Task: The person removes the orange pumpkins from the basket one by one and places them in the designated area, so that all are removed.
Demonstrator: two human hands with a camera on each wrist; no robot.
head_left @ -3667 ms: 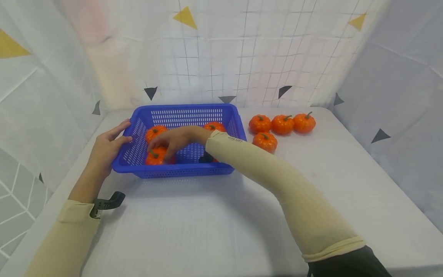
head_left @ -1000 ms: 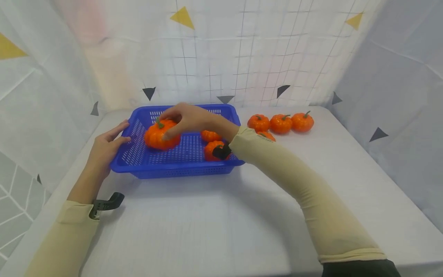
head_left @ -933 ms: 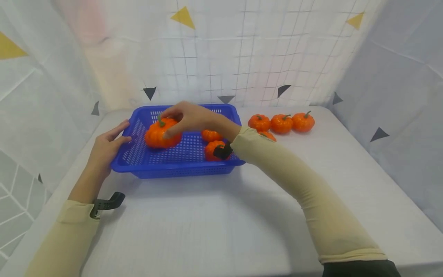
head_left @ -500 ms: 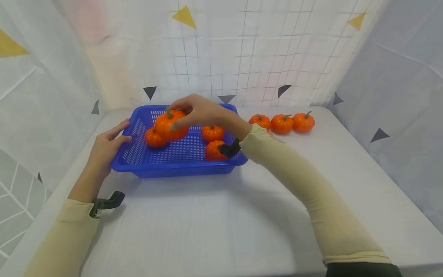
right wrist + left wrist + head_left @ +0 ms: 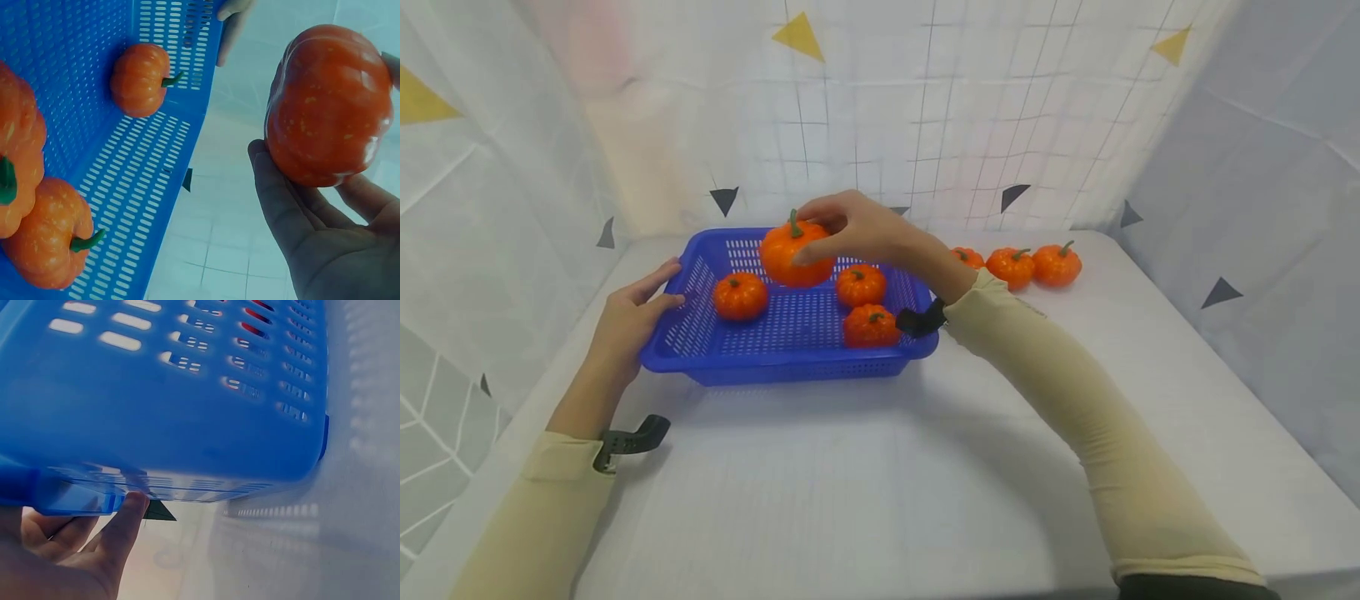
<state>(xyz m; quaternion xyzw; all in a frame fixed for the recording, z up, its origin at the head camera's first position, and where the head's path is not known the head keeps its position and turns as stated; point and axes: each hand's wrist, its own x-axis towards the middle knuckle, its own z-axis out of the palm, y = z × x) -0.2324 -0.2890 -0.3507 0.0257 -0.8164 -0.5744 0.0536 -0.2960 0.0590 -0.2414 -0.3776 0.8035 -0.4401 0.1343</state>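
Note:
My right hand (image 5: 857, 225) holds a small orange pumpkin (image 5: 796, 254) with a green stem, raised above the blue basket (image 5: 790, 360). In the right wrist view, thumb and fingers wrap the held pumpkin (image 5: 331, 106), clear of the basket wall. My left hand (image 5: 628, 321) grips the basket's left rim; in the left wrist view its fingers (image 5: 122, 528) reach round the rim against the outer wall. Inside the basket lie one pumpkin (image 5: 741, 297) at the left and two at the right, a rear pumpkin (image 5: 861, 286) and a front pumpkin (image 5: 869, 326).
Right of the basket, a row of pumpkins stands on the white table (image 5: 850, 483): a right-end pumpkin (image 5: 1057, 265), a middle pumpkin (image 5: 1011, 268) and a partly hidden pumpkin (image 5: 967, 257). My right forearm covers the table near them. White cloth walls (image 5: 880, 108) enclose the back and sides.
My right hand has lifted the pumpkin out of the basket's left front and carried it up and rightward, uncovering the pumpkin at the left. The left hand and basket stay in place.

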